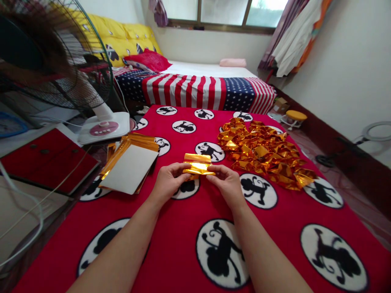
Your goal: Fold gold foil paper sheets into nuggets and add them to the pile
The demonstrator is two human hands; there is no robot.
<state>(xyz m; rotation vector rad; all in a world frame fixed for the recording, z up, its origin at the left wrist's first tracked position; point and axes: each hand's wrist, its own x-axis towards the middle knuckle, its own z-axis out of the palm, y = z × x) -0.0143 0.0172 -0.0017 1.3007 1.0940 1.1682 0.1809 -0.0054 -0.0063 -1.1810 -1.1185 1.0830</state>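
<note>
The bare left hand (pixel 167 184) and bare right hand (pixel 226 183) each pinch, thumb against fingers, one end of a creased, shiny gold foil sheet (pixel 200 167), over a red cloth (pixel 171 244) patterned with black monkeys in white circles. Right of it lies a heap of folded gold foil pieces (pixel 262 151); left, a pale rectangular card (pixel 131 167) tops stacked gold sheets (pixel 142 141)

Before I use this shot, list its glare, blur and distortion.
Head view: glare whitens part of the held gold foil sheet; head view: the frosted window glows overexposed; head view: the electric fan shows smeared blades; head view: the lower-right monkey-print circle looks stretched into a slanted oval.
</note>
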